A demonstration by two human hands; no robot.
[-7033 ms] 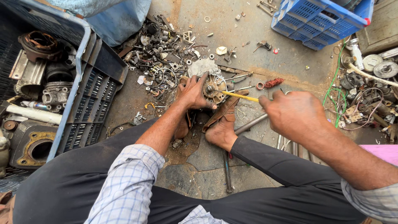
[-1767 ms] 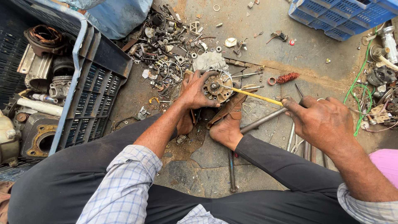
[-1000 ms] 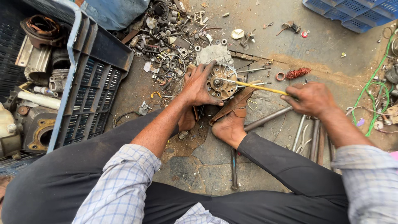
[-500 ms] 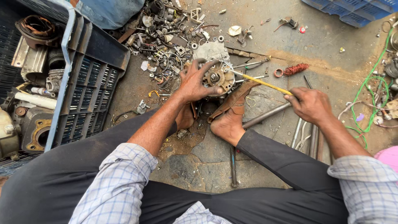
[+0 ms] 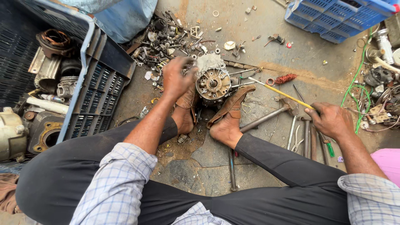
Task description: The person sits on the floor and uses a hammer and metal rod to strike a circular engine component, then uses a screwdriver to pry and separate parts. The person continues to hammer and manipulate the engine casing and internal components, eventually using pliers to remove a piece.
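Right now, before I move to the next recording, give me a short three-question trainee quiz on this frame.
1. True or false: the left hand rests on the round metal engine part.
2. What does the right hand grip? A) yellow rod B) hammer C) pliers
3. What braces the engine part from below?

Key: 1 true; 2 A; 3 both feet, in brown sandals.

Yellow rod, brown sandals, blue crate, green wire, and grey checked sleeves are showing.
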